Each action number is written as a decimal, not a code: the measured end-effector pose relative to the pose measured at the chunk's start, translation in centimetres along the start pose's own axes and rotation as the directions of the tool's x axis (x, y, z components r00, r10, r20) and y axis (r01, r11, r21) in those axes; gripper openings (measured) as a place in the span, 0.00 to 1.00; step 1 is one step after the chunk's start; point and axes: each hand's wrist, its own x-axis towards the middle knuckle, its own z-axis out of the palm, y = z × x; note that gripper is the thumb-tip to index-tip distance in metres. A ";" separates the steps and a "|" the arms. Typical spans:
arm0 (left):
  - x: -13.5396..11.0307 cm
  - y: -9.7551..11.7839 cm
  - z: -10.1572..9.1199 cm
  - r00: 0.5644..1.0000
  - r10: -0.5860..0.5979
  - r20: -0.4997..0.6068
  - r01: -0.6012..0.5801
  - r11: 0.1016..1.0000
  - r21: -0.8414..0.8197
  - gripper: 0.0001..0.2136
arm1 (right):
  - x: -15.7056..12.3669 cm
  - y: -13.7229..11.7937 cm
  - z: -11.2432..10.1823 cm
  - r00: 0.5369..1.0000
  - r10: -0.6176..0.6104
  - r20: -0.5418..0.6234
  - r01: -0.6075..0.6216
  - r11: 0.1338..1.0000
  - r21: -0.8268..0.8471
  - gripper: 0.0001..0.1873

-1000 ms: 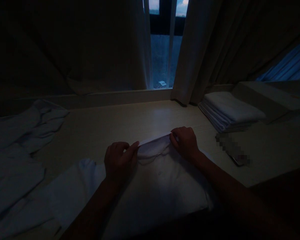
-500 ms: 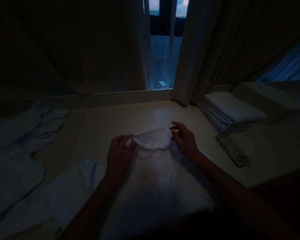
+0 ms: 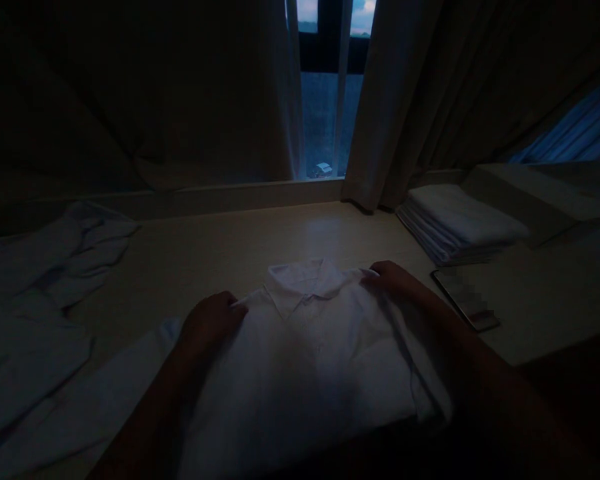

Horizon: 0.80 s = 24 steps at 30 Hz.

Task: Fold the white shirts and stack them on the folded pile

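A white collared shirt (image 3: 300, 353) lies front up before me, its collar pointing away toward the window. My left hand (image 3: 217, 320) pinches the shirt at its left shoulder seam. At the opposite shoulder, my right hand (image 3: 387, 277) grips the fabric between thumb and fingers. The collar (image 3: 305, 283) lies folded down between the two hands. Dim light hides the shirt's lower edge and part of my fingers.
Loose white garments (image 3: 30, 333) are spread at the left. At the right back stands a stack of folded white cloth (image 3: 465, 217) by a box-like block (image 3: 525, 193). A phone (image 3: 467, 300) lies near my right forearm. Curtains (image 3: 380, 133) flank the window.
Both hands have moved outward from the collar to the shoulders and taken hold there. The collar, raised before, now lies folded down with its points showing.
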 end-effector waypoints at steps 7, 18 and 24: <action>0.1 -0.6 -1.2 0.975 -0.079 -0.206 0.037 0.979 -0.199 0.14 | -1.0 1.2 -2.7 0.977 0.168 -0.133 -0.077 0.853 0.516 0.20; 1.0 1.3 -1.1 0.846 0.012 -0.534 -0.031 0.999 -0.028 0.14 | 0.2 0.4 -2.1 0.837 -0.053 -0.544 0.220 0.944 0.247 0.16; 2.2 0.2 1.4 0.936 0.100 -0.336 -0.053 0.988 0.146 0.15 | 2.3 3.4 1.6 0.941 0.017 -0.338 -0.035 0.998 -0.049 0.14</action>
